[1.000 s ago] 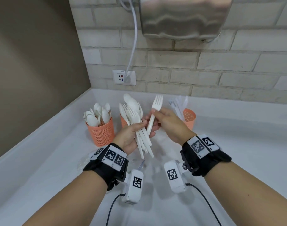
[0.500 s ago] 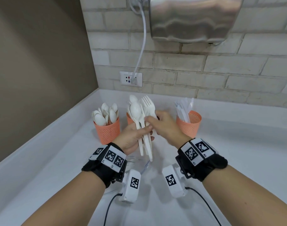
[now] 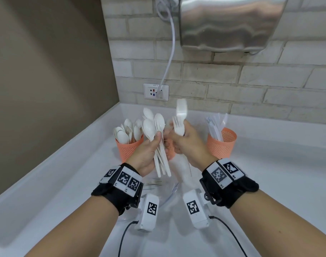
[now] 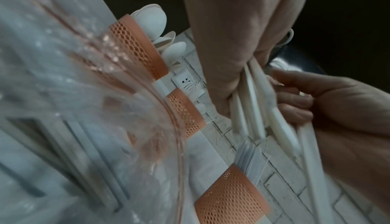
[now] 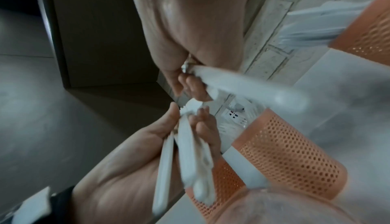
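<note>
The bundle of cutlery [image 3: 161,154] is white plastic: several spoons, with what look like fork tines among them. The bowls fan out at the top and the slim handles run down close together to a ragged lower end. It is held upright in the air above the white surface [image 3: 269,164], in front of the middle orange mesh cup [image 3: 170,145] and over a clear bowl [image 3: 169,193]. The left hand [image 3: 145,154] grips it about halfway along the handles, palm turned inward and forearm rising from the lower left. Its fingers [image 3: 158,135] are curled round the handles with the thumb pressed across the front, just below the spoon bowls. Just beside it, the right hand [image 3: 189,145] holds a white fork [image 3: 179,127] with the tines up, slightly higher than the bundle. The fork is smeared by motion and tines show at two heights, so I cannot tell whether it is one fork or two. The right wrist view shows the fingers [image 5: 196,87] bent and pinching the fork near its neck, while the handle sweeps away in a blur. The two hands are close, with their knuckles almost meeting. To the left stands an orange cup of spoons [image 3: 129,149] and to the right an orange cup of clear-wrapped cutlery [image 3: 221,145], both near the brick wall.
</note>
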Action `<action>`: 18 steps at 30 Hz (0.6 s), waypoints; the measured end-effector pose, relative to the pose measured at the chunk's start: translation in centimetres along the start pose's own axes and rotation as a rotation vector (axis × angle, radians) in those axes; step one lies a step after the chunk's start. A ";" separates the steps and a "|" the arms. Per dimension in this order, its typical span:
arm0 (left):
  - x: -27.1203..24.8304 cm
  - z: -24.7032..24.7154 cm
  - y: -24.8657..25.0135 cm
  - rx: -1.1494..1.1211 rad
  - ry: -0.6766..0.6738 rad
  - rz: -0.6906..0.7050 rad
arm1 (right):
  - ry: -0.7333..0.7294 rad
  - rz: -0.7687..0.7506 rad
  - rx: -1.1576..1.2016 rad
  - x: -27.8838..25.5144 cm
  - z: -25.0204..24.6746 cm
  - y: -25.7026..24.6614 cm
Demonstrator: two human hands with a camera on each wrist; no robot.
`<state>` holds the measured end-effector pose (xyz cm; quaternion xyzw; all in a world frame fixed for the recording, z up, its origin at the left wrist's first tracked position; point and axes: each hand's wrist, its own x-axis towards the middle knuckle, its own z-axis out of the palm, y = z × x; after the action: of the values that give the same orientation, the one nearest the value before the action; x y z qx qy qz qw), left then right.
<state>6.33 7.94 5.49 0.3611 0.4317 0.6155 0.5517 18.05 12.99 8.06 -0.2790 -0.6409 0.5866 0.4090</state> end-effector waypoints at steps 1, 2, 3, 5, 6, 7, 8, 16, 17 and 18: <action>0.1 -0.1 0.0 0.001 0.011 0.003 | -0.050 0.027 -0.025 0.0 0.3 0.2; 0.1 -0.1 0.1 -0.005 0.023 0.002 | -0.091 0.050 -0.068 0.0 0.6 0.5; 0.0 -0.2 0.2 -0.011 0.036 -0.009 | -0.116 0.057 -0.131 0.0 0.9 0.9; 0.0 -0.5 0.3 -0.020 0.045 -0.026 | -0.119 0.012 -0.267 0.1 1.5 1.5; 0.0 -0.7 0.3 -0.032 0.039 -0.032 | -0.117 -0.020 -0.317 0.3 1.7 1.6; 0.1 -1.0 0.2 -0.044 0.030 -0.038 | -0.120 -0.039 -0.345 0.4 1.8 1.7; 0.1 -1.2 0.2 -0.068 0.024 -0.046 | -0.128 -0.047 -0.354 0.6 1.9 1.8; -0.5 -2.0 0.8 -0.097 0.006 -0.054 | -0.282 -0.001 -0.284 1.0 2.2 2.3; -0.5 -2.1 0.8 -0.089 -0.005 -0.049 | -0.299 0.028 -0.243 1.1 2.2 2.4; -0.4 -2.3 0.8 -0.087 -0.018 -0.045 | -0.298 0.069 -0.197 1.1 2.2 2.4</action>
<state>3.99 7.19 5.39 0.3325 0.4077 0.6178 0.5844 15.37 13.11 6.00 -0.2494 -0.7388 0.5697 0.2598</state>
